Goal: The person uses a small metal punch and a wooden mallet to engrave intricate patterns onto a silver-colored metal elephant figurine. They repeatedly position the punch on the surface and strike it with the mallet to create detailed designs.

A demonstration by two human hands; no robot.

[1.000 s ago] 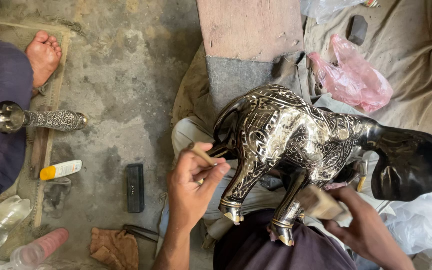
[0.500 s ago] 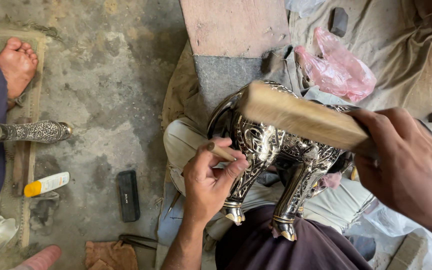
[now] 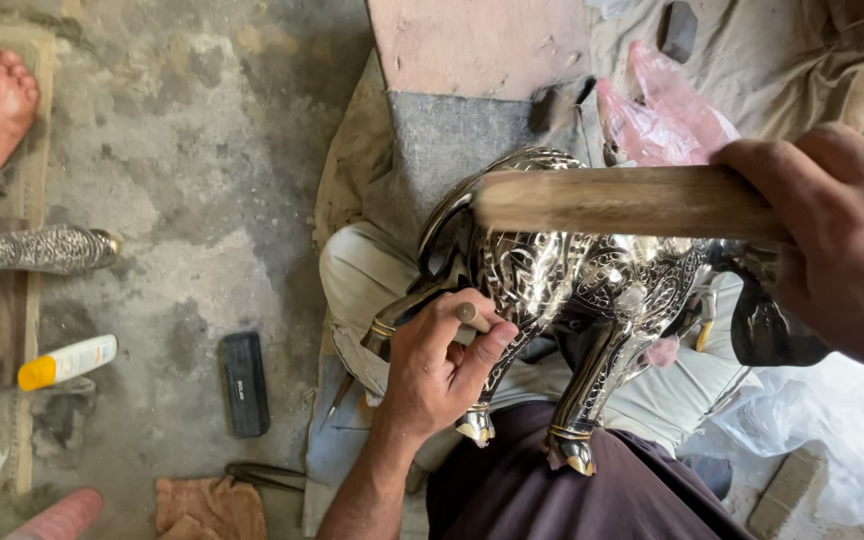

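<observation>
Left hand (image 3: pixel 442 362): you pinch a thin chisel (image 3: pixel 466 312) against the engraved silver-and-black metal elephant (image 3: pixel 592 290).
Right hand (image 3: pixel 837 235): your fist grips a wooden mallet (image 3: pixel 622 200), which hides the elephant's back.
Floor: black rectangular block (image 3: pixel 245 383), white bottle with a yellow cap (image 3: pixel 67 361).

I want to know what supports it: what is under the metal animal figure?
The metal animal figure stands over the person's lap, hooves on dark cloth and pale trousers. The contact beneath its belly is hidden.

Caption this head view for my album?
Left hand steadies a punch against the engraved metal animal; right hand holds a wooden mallet.
</observation>
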